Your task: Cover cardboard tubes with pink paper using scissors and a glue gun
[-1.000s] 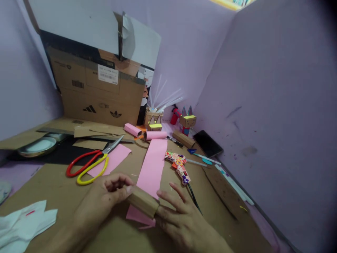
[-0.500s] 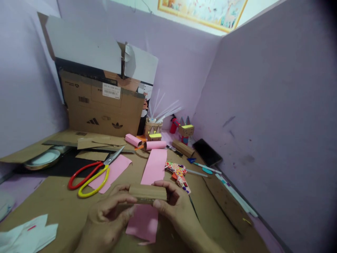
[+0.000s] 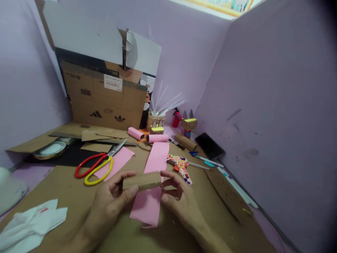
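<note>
My left hand (image 3: 112,200) grips the left part of a small folded brown cardboard tube (image 3: 142,181), thumb across its front and fingers behind. At the tube's right end is my right hand (image 3: 181,196), its index fingertip at the edge and its thumb apart, below the tube. Under the tube a long pink paper strip (image 3: 158,154) lies on the cardboard sheet covering the table. Scissors with one red and one yellow handle (image 3: 98,170) rest to the left, partly over another pink paper piece (image 3: 122,160). A flower-patterned glue gun (image 3: 180,165) lies beyond my right hand.
Two pink-covered tubes (image 3: 158,138) and a plain cardboard tube (image 3: 185,142) lie farther back. A dark phone (image 3: 210,146) is near the right wall. A large cardboard box (image 3: 105,105) stands behind. White tissue (image 3: 34,221) lies at front left, cardboard cat figures (image 3: 189,123) at the back.
The cardboard tube has shifted slightly left and up over the table, now tilted. My right thumb has come off its front, while my left thumb has moved onto it. The camera view has shifted slightly.
</note>
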Demonstrator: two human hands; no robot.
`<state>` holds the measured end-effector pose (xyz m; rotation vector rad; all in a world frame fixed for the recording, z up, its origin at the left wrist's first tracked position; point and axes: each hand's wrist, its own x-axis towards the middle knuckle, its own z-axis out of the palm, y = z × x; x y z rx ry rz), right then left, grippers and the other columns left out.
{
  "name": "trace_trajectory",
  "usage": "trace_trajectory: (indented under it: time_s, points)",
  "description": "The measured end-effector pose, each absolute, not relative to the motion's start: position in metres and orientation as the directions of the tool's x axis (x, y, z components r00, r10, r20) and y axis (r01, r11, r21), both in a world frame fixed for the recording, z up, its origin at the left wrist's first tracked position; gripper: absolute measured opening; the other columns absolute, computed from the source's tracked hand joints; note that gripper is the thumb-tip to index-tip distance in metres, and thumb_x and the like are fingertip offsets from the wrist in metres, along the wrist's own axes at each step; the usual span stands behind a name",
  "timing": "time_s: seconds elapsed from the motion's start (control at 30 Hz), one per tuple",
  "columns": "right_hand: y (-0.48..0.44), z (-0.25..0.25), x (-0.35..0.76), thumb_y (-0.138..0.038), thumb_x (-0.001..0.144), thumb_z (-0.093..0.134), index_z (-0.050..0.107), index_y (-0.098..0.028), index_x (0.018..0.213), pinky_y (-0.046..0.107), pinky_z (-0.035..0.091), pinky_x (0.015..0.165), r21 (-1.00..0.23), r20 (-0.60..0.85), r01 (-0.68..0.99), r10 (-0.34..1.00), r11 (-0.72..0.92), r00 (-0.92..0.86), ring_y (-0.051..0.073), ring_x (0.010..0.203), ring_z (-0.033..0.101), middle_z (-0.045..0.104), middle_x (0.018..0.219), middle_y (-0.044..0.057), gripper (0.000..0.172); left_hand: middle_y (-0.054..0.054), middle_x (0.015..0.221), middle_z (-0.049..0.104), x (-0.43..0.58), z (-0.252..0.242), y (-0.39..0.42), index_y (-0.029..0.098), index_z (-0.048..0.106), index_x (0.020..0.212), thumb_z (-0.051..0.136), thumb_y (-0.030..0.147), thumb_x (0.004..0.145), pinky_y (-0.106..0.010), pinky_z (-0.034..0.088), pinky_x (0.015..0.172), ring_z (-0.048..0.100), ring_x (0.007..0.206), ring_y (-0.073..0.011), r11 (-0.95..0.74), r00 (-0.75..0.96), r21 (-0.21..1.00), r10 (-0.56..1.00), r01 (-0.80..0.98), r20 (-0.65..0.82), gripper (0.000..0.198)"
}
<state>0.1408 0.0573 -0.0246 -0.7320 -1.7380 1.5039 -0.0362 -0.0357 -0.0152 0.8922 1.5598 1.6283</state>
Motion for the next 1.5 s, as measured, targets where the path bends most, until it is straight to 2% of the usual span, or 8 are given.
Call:
trace_trajectory:
  time_s: [0.1, 0.2, 0.43, 0.6, 0.8, 1.0, 1.3, 1.5]
  points:
    - [0.046, -0.021, 0.152, -0.043, 0.069, 0.073, 0.063, -0.019, 0.091, 0.032, 0.05, 0.07, -0.837, 0.353, 0.11, 0.683, 0.535, -0.639, 0.022, 0.085, 0.06, 0.063, 0.098, 0.008, 0.035, -0.003, 0.085, 0.071, -0.046, -0.009, -0.032, 0.017, 0.062, 0.098, 0.08, 0.041, 0.057, -0.024, 0.053, 0.064, 0.065, 0.074, -0.0183, -0.044, -0.597, 0.992, 0.801, -0.119, -0.036, 0.051]
    - [0.033, -0.024, 0.154, -0.035, 0.074, 0.072, 0.066, -0.019, 0.094, 0.036, 0.051, 0.077, -0.581, 0.406, 0.204, 0.497, 0.788, -0.767, 0.025, 0.091, 0.063, 0.069, 0.103, 0.009, 0.026, -0.001, 0.077, 0.067, -0.051, -0.009, -0.028, 0.014, 0.062, 0.095, 0.081, 0.039, 0.055, -0.022, 0.05, 0.058, 0.06, 0.063, -0.0127, -0.038, -0.599, 0.989, 0.799, -0.144, -0.057, 0.05]
    - [0.028, -0.044, 0.141, -0.016, 0.081, 0.061, 0.068, -0.013, 0.089, 0.035, 0.055, 0.082, -0.092, 0.331, 0.247, 0.263, 0.965, -0.906, 0.026, 0.093, 0.068, 0.074, 0.103, 0.01, 0.011, -0.006, 0.079, 0.071, -0.045, -0.01, -0.028, 0.015, 0.064, 0.094, 0.077, 0.039, 0.057, -0.029, 0.053, 0.062, 0.066, 0.071, -0.0214, 0.039, -0.521, 0.999, 0.852, -0.036, -0.052, 0.046]
    - [0.029, -0.049, 0.145, -0.009, 0.082, 0.055, 0.064, -0.007, 0.098, 0.035, 0.056, 0.073, 0.078, 0.271, 0.128, 0.102, 0.989, -0.957, 0.028, 0.1, 0.065, 0.069, 0.112, 0.017, 0.019, -0.003, 0.076, 0.07, -0.045, -0.009, -0.031, 0.016, 0.065, 0.093, 0.076, 0.04, 0.058, -0.027, 0.051, 0.059, 0.065, 0.068, -0.02, 0.063, -0.499, 0.997, 0.866, 0.053, -0.028, 0.045]
    - [0.034, -0.044, 0.154, -0.01, 0.085, 0.051, 0.063, -0.009, 0.101, 0.034, 0.053, 0.077, 0.058, 0.282, 0.098, 0.078, 0.994, -0.956, 0.025, 0.098, 0.065, 0.07, 0.11, 0.014, 0.02, -0.005, 0.087, 0.071, -0.042, -0.019, -0.033, 0.017, 0.064, 0.097, 0.071, 0.041, 0.065, -0.029, 0.052, 0.067, 0.066, 0.08, -0.0226, 0.044, -0.4, 0.983, 0.916, 0.177, 0.031, 0.04]
    - [0.03, -0.038, 0.157, -0.011, 0.082, 0.054, 0.064, -0.013, 0.092, 0.032, 0.05, 0.065, -0.03, 0.296, 0.108, 0.113, 0.994, -0.949, 0.022, 0.076, 0.064, 0.073, 0.093, 0.01, 0.014, -0.005, 0.103, 0.07, -0.033, -0.02, -0.042, 0.021, 0.064, 0.101, 0.065, 0.038, 0.074, -0.031, 0.052, 0.077, 0.065, 0.093, -0.0243, 0.031, -0.339, 0.934, 0.936, 0.357, 0.098, 0.032]
    - [0.022, -0.04, 0.168, -0.009, 0.077, 0.051, 0.063, -0.016, 0.086, 0.029, 0.04, 0.056, -0.181, 0.457, 0.201, 0.263, 0.963, -0.85, 0.019, 0.069, 0.055, 0.069, 0.081, 0.006, 0.017, -0.006, 0.106, 0.067, -0.021, -0.024, -0.045, 0.022, 0.064, 0.101, 0.06, 0.025, 0.076, -0.036, 0.047, 0.088, 0.061, 0.101, -0.0233, 0.017, -0.113, 0.72, 0.99, 0.694, 0.086, 0.025]
    - [0.021, -0.037, 0.168, -0.01, 0.082, 0.046, 0.061, -0.017, 0.082, 0.028, 0.041, 0.06, -0.425, 0.384, 0.285, 0.456, 0.859, -0.803, 0.019, 0.072, 0.054, 0.064, 0.079, 0.007, 0.016, -0.009, 0.141, 0.047, -0.032, -0.038, -0.06, 0.027, 0.052, 0.125, 0.071, 0.039, 0.067, -0.042, 0.04, 0.102, 0.045, 0.126, -0.0303, -0.155, 0.054, 0.613, 0.982, 0.775, 0.18, 0.062]
